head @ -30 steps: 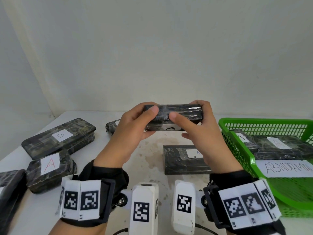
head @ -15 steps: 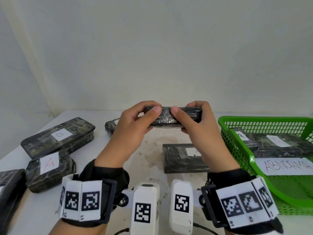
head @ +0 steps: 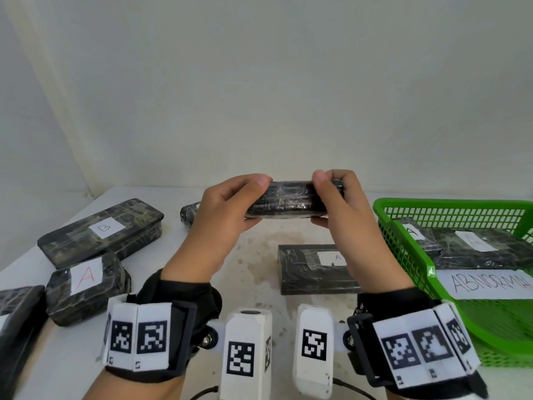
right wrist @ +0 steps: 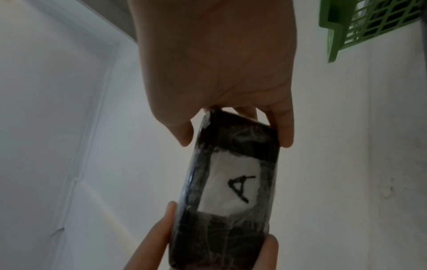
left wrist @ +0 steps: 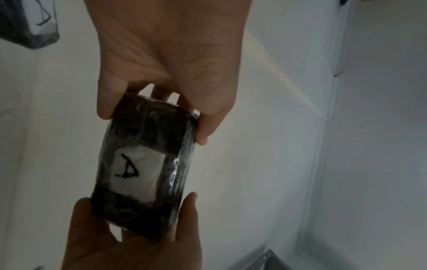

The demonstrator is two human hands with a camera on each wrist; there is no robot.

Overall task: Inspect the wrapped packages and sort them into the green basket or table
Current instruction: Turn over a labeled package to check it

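Note:
Both hands hold one black wrapped package (head: 288, 201) up above the table's middle. My left hand (head: 253, 202) grips its left end, thumb on top and fingers beneath. My right hand (head: 320, 199) grips the right end the same way. In the head view only a dark, shiny wrapped side shows. The underside carries a white label with a black "A" (left wrist: 136, 169), seen in the left wrist view and on the package (right wrist: 231, 184) in the right wrist view. The green basket (head: 403, 204) stands at the right, with two labelled packages (head: 473, 249) and an "ABNORMAL" sign (head: 490, 284).
On the white table (head: 253, 272) lie a "B" package (head: 101, 232), a red "A" package (head: 86, 284), another dark package (head: 17, 319) at the left edge, one "A" package (head: 314, 269) under my hands, and one (head: 188, 216) behind my left hand. A wall stands close behind.
The package has been turned in both hands, so its label now faces down and out of the head view. My thumbs have shifted apart toward the ends and the package sits slightly higher.

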